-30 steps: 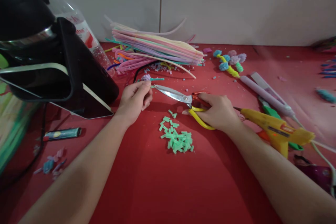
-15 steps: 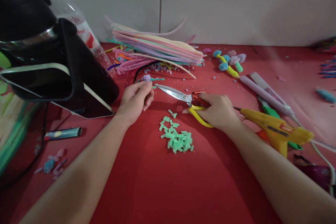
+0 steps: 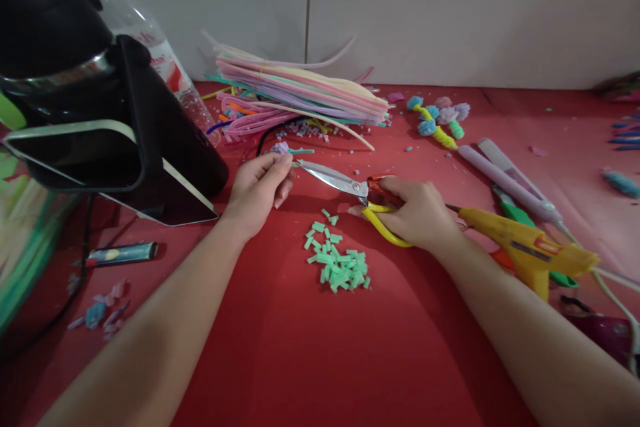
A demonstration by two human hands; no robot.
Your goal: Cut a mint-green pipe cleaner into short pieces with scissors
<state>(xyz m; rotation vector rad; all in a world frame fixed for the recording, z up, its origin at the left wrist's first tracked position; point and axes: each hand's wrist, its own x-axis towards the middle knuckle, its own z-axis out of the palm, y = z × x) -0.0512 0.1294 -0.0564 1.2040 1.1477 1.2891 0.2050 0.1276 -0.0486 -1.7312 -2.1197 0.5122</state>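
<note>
My right hand (image 3: 425, 213) is wrapped round the handles of a pair of scissors (image 3: 335, 180), one loop red and the other yellow. Their silver blades point left and look nearly together. Fingers pinched, my left hand (image 3: 263, 190) holds a short green pipe cleaner (image 3: 295, 164), mostly hidden, with only a small end showing at the blade tips. A loose heap of cut green pieces (image 3: 343, 268) lies on the red table (image 3: 310, 360) between my forearms. Just behind my left fingertips are a fluffy lilac piece (image 3: 280, 147) and a teal stem (image 3: 301, 151).
A bundle of pastel pipe cleaners (image 3: 305, 90) lies by the wall. On the left stand a black tumbler (image 3: 185, 147) and a plastic bottle (image 3: 173, 73), with a lighter (image 3: 123, 253) nearby. A yellow glue gun (image 3: 525, 240) and a lilac hair straightener (image 3: 505, 180) lie right.
The scissors and my right hand have shifted very slightly right and down, and the whole view has moved a little. My left hand keeps its pinch.
</note>
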